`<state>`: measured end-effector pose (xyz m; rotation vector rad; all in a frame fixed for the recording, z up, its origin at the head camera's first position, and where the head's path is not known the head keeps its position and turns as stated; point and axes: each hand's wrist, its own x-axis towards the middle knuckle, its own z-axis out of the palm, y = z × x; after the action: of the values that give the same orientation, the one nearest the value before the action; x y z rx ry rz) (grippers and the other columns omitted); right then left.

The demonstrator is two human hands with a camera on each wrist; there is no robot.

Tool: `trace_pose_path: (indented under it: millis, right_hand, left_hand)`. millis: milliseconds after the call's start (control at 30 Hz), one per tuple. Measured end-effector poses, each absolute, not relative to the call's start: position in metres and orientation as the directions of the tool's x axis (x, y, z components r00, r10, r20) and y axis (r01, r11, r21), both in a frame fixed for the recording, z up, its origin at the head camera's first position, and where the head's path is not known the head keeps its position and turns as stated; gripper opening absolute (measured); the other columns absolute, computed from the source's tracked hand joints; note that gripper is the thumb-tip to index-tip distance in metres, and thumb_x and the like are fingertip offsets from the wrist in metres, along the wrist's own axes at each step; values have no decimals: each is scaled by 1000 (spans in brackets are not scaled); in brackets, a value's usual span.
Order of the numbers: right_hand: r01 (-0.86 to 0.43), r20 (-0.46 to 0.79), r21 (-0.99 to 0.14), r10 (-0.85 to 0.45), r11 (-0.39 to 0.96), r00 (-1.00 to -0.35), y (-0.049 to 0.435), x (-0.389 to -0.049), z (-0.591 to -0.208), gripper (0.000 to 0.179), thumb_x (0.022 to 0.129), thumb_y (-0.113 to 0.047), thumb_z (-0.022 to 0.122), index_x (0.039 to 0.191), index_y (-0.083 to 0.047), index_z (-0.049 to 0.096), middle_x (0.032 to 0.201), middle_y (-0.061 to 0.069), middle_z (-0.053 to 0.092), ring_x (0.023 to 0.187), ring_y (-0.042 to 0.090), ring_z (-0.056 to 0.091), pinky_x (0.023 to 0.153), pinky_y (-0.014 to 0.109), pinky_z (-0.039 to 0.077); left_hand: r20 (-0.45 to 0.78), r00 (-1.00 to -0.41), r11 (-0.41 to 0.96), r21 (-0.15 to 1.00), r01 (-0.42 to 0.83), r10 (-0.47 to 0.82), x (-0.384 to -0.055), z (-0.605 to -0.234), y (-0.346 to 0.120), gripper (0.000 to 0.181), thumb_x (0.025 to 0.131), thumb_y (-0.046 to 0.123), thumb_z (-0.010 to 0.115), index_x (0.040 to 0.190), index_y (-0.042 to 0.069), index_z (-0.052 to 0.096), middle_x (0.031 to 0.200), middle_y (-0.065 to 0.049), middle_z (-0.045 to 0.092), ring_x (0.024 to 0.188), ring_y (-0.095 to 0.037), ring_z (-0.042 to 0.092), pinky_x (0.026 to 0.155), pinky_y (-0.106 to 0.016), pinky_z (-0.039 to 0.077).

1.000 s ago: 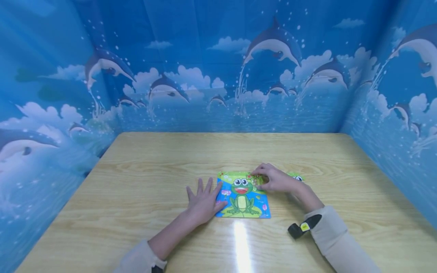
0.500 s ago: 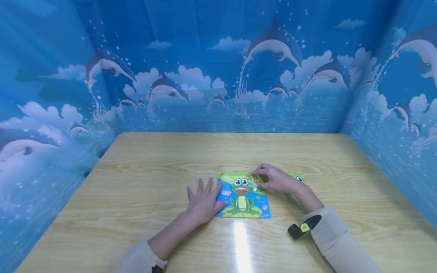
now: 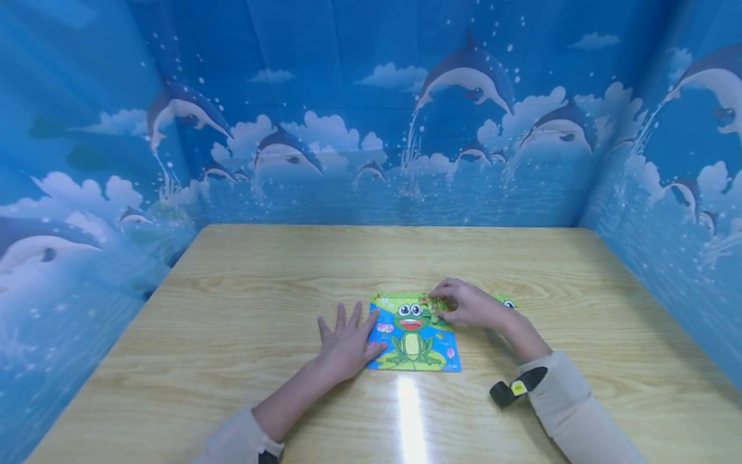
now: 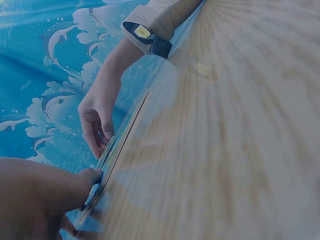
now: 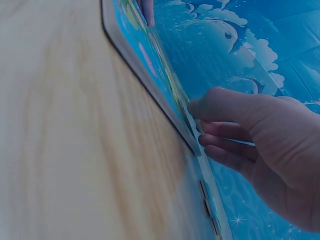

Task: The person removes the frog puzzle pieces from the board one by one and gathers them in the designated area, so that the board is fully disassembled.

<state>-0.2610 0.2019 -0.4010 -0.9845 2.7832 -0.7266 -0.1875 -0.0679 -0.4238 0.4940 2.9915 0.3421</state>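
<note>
A frog jigsaw board (image 3: 413, 335) lies flat on the wooden table (image 3: 243, 309). My left hand (image 3: 346, 343) lies flat with fingers spread beside the board's left edge, its thumb on that edge. My right hand (image 3: 471, 304) is at the board's upper right corner, fingers curled, pinching a green puzzle piece (image 3: 436, 303) down onto the board. In the right wrist view the thumb of the right hand (image 5: 250, 135) meets the edge of the board (image 5: 145, 55). The left wrist view shows the left hand (image 4: 40, 200) against the board (image 4: 125, 135), with the right hand (image 4: 97, 120) beyond.
A loose puzzle piece (image 3: 506, 301) lies on the table just right of my right hand. Blue dolphin-print walls (image 3: 371, 129) close in the table at the back and on both sides. A black wrist strap (image 3: 513, 388) sits on my right sleeve.
The right hand's fingers have shifted very slightly at the board's upper right corner. The left hand and the board have stayed where they were.
</note>
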Motion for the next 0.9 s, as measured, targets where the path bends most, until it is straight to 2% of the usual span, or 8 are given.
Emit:
trace_pose_path:
  millis: [233,567,900]
  right_hand:
    - [-541,70,-512,-595,668,-801,208,-257,-397,41,79,-9,68,119,-3,61,117,12,53,104,29,52,85,41,46]
    - [-574,149,-470,-580,671,-801,229,-254,-395,42,76,-7,67,117,0,61,116,17,53,104,33,52,84,44,47]
    - [-550,164,-451,-540,703,-825,254,-247,-390,40,79,-7,66,117,3,60,115,19,53,106,37,51,82,48,46]
  left_hand:
    - [-57,-942,921,237,308,330,-187,-423,-67,69,89,58,41,145,19,31,148,-18,19,132,-47,7,93,-73,5]
    - [-51,-944,923,236,305,325,-187,-423,-68,69,89,58,42,144,18,32,148,-19,20,132,-47,7,92,-73,5]
    - [-53,-945,924,235,303,324,-187,-424,-68,69,89,59,42,144,19,32,148,-18,20,131,-47,7,92,-73,5]
